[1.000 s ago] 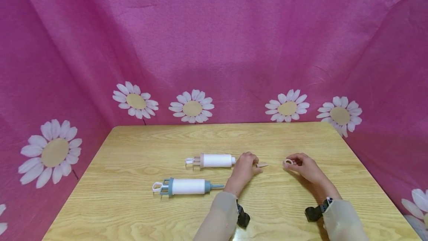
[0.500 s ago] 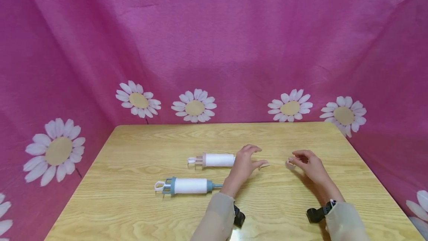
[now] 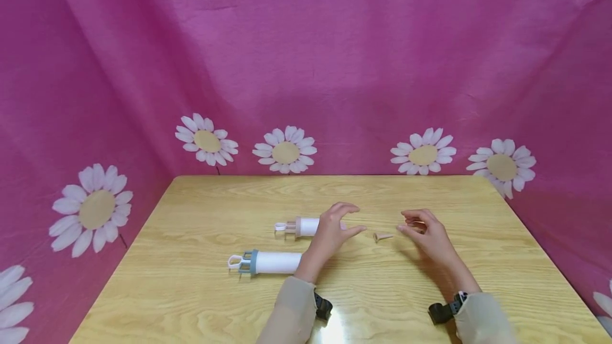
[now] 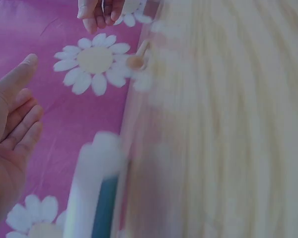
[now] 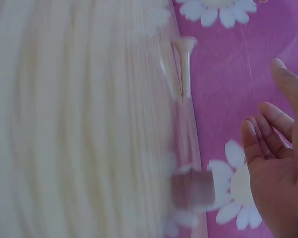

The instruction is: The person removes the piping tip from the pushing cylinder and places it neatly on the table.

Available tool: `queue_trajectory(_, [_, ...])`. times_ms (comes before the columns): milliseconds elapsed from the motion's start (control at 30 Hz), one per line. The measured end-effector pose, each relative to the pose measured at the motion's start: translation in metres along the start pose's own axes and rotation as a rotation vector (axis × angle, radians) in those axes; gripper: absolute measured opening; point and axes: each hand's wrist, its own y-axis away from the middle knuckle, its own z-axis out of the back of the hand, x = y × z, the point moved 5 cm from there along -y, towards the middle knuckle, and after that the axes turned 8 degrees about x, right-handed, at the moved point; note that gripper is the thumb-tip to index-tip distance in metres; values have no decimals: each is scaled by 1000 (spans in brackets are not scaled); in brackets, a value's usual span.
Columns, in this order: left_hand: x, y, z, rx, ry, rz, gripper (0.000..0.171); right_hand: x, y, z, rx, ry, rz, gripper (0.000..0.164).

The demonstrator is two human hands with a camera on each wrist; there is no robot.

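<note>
My left hand (image 3: 330,230) hovers over the white barrel of a large syringe-like tube (image 3: 309,226) with a pinkish-beige collar, thumb and fingers spread and holding nothing. A small beige cone-shaped nozzle (image 3: 382,237) lies on the table between my hands; the right wrist view also shows this nozzle (image 5: 186,64). To its right, my right hand (image 3: 427,235) is raised with loosely bent fingers and nothing in them. Below that hand in the right wrist view, a short pinkish-brown ring (image 5: 192,189) sits on the table. The head view mostly hides it behind the fingers.
A second syringe-like tube (image 3: 277,263) with blue-grey collar and white handle loop lies nearer me, its front end hidden by my left forearm. The wooden table (image 3: 215,301) meets a pink flowered cloth (image 3: 334,68) at its back and sides.
My left hand has let go of the nozzle, which now lies on the table, and has moved left with fingers spread. My right hand has released the ring and lifted slightly off it.
</note>
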Motion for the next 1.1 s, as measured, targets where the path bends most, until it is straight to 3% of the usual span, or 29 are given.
queue_trajectory(233, [4, 16, 35, -32, -2, 24, 43, 51, -1, -28, 50, 25, 81, 32])
queue_trajectory(500, [15, 40, 75, -63, -64, 16, 42, 56, -9, -75, 156, -44, 79, 34])
queue_trajectory(767, [33, 73, 116, -87, -82, 31, 44, 71, -12, -111, 258, -143, 135, 36])
queue_trajectory(933, [45, 93, 134, -54, -109, 75, 45, 81, -14, -128, 315, -135, 152, 36])
queue_trajectory(1100, [58, 110, 144, 47, -122, 137, 48, 89, -16, -146, 392, -102, 161, 37])
